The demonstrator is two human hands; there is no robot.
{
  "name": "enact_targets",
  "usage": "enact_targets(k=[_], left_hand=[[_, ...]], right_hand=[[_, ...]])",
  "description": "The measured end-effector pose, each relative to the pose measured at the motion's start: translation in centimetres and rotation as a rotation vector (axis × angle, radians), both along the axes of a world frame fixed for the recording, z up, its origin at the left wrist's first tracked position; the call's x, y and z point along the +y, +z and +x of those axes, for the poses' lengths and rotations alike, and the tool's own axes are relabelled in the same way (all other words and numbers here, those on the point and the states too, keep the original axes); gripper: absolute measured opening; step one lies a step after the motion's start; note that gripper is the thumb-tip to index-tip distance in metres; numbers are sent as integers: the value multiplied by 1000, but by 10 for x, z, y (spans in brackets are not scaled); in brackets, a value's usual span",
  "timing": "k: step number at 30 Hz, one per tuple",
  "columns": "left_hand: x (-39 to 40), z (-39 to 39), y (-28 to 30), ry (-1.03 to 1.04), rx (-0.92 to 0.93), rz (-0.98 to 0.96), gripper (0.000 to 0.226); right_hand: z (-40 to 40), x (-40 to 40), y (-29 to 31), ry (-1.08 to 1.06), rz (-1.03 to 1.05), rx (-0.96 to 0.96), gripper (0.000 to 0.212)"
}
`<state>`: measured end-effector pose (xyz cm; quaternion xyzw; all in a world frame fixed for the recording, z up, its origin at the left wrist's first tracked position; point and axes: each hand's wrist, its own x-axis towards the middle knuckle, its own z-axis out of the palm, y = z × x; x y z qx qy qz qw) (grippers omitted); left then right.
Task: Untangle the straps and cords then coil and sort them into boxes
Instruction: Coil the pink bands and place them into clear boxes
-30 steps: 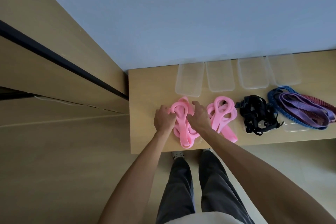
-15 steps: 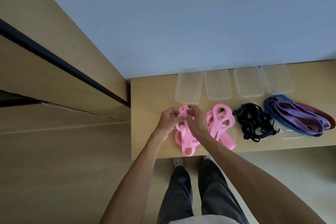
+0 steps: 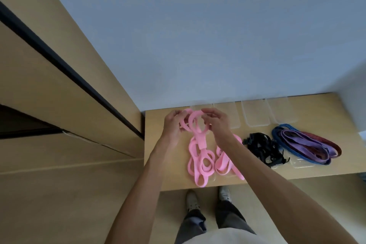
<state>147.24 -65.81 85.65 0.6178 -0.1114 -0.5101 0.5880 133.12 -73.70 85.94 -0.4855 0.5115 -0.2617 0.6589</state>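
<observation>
A person stands at a narrow wooden table [image 3: 158, 144], seen from above their own head. Both hands are raised over the table's far left end, working a tangle of pink strap [image 3: 200, 144]. The left hand [image 3: 172, 125] has its fingers curled round one upper loop; the right hand [image 3: 217, 123] pinches the neighbouring loop between thumb and fingertips. The lower part of the strap hangs down and rests in loose rings on the tabletop near the front edge.

The strap looks like flat, wide webbing: light, soft and floppy, holding no shape of its own. It probably slides easily against itself, so loops can slip back. Best taken at a loop's top or at a free end, and drawn out gently, not yanked, which would likely tighten any knot.

It is a bright, even pink with a matte surface. Just to its right lies a second pink strap [image 3: 225, 162], partly under the right forearm. Farther right sit a black strap bundle [image 3: 263, 148], then a blue and purple cord bundle [image 3: 305, 144]. Clear plastic boxes [image 3: 255, 115] line the back edge against the wall, apparently with nothing in them.
</observation>
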Motion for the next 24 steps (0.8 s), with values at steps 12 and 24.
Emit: enact_targets(k=[12,24], left_hand=[[-4,4,89,-181,-34,-201,17],[-42,-34,147,-94,-406,-157,19]], right_hand=[[2,-6,91,92,-410,-37,13],[-19,-38,128,146,-411,-105,28]])
